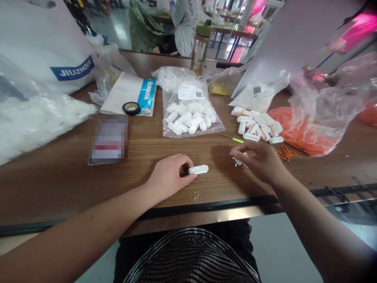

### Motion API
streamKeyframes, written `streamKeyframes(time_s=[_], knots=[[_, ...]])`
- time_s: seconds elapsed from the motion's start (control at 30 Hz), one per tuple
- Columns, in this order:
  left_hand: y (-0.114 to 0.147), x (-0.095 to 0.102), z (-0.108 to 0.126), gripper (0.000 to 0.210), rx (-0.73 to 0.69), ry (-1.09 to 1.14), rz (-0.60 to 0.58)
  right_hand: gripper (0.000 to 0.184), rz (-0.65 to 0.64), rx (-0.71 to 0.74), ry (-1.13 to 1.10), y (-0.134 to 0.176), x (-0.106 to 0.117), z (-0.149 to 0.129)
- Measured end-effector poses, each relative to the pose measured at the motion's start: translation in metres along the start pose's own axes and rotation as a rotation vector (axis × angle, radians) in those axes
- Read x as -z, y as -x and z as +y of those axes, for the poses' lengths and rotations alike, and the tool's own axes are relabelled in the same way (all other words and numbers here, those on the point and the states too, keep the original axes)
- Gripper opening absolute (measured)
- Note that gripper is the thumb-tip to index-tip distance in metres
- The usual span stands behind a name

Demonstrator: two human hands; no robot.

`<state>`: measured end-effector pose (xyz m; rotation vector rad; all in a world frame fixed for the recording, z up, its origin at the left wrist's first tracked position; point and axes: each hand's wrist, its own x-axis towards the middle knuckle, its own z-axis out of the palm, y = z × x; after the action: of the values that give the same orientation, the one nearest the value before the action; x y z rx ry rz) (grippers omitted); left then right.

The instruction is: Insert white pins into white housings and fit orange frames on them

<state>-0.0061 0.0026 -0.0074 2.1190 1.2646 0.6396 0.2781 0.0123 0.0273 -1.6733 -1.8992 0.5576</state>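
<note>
My left hand [171,173] pinches the left end of a white connector housing [198,169] with rows of small holes, held at the table top. To the right, my right hand [260,161] hovers with thumb and forefinger closed over a small pile of tiny white pieces [240,160]. Whatever lies between those fingertips is too small to make out. Just beyond it rests a thin pick with a bright green handle [238,140]. Several white housings, some with orange inserts [259,125], are heaped behind my right hand.
A clear bag of white housings [191,106] lies mid-table. Orange clips [287,153] sit beside a bag of orange parts [309,129]. Black tape [131,108] rests on a booklet [120,92]; a blurred-out flat object [108,139] lies nearer. A bottle [200,49] stands behind.
</note>
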Motion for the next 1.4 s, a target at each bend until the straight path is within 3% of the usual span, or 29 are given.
streamKeyframes(time_s=[0.1,0.2,0.37,0.7,1.0,1.13,1.23,1.33,1.4], knots=[[0.000,-0.001,0.000,0.011,0.009,0.009,0.010,0.013,-0.137,0.254,-0.076,0.005,-0.027,-0.037],[0.000,-0.001,0.000,0.010,-0.002,0.012,0.013,0.010,-0.202,0.371,-0.080,0.005,-0.046,-0.052],[0.000,-0.001,0.000,0.011,-0.018,0.004,0.021,0.010,-0.219,0.391,-0.021,0.002,-0.053,-0.051],[0.000,-0.001,0.000,0.013,-0.020,0.012,0.021,0.014,-0.152,0.544,0.157,0.005,-0.054,-0.053],[0.000,-0.002,-0.001,0.013,-0.018,0.010,0.024,0.016,-0.079,0.616,0.188,0.011,-0.052,-0.053],[0.000,-0.002,-0.002,0.012,-0.021,0.016,0.024,0.016,-0.100,0.610,0.146,0.011,-0.054,-0.053],[0.000,-0.001,-0.001,0.010,-0.020,-0.003,0.019,0.016,-0.064,0.545,0.035,0.012,-0.043,-0.040],[0.000,0.000,0.000,0.010,-0.009,-0.010,-0.004,0.013,0.102,0.340,0.034,0.014,-0.016,-0.010],[0.000,0.001,0.001,0.011,0.003,-0.009,-0.014,0.015,0.121,0.157,0.170,0.016,0.006,0.017]])
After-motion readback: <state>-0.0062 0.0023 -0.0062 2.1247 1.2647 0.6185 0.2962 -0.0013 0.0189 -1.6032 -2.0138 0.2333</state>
